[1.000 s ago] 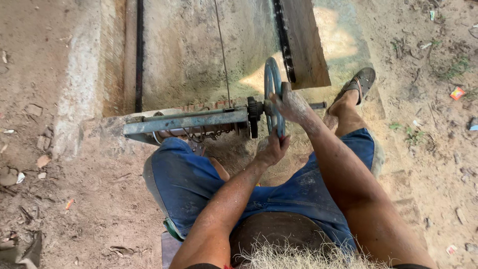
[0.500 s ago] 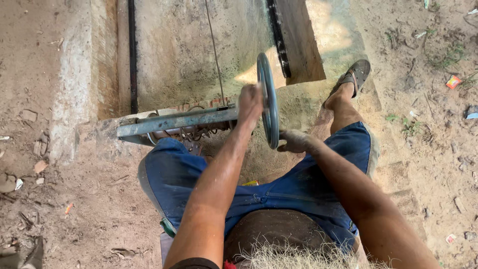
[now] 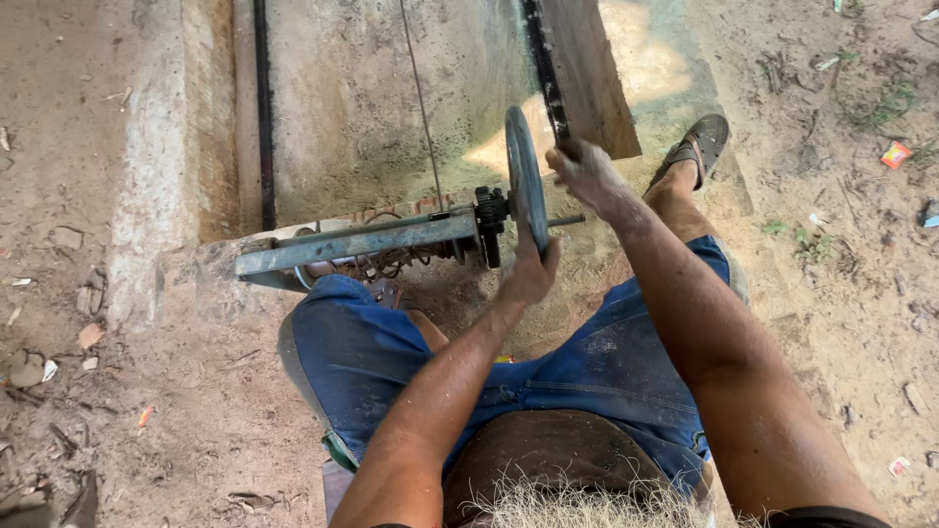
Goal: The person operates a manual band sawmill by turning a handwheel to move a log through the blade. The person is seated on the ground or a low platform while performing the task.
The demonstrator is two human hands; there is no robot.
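The wheel (image 3: 524, 181) stands upright, seen edge-on, at the end of a grey metal bar (image 3: 357, 242) that juts out over a concrete trough (image 3: 372, 98). It is a dark, grey-blue metal disc with a thin rim, fixed on a short axle with a black toothed hub (image 3: 489, 223) just beside it. The left hand (image 3: 528, 274) sits at the wheel's lower rim, fingers curled around it from below. The right hand (image 3: 583, 171) is at the upper right of the rim, fingers closed in a loose fist; it is blurred, so whether it grips the rim or a handle cannot be told. A coiled spring (image 3: 391, 262) lies under the bar. The person wears blue shorts (image 3: 587, 362) and a sandal (image 3: 696, 145), on sandy ground (image 3: 147, 391) strewn with litter.
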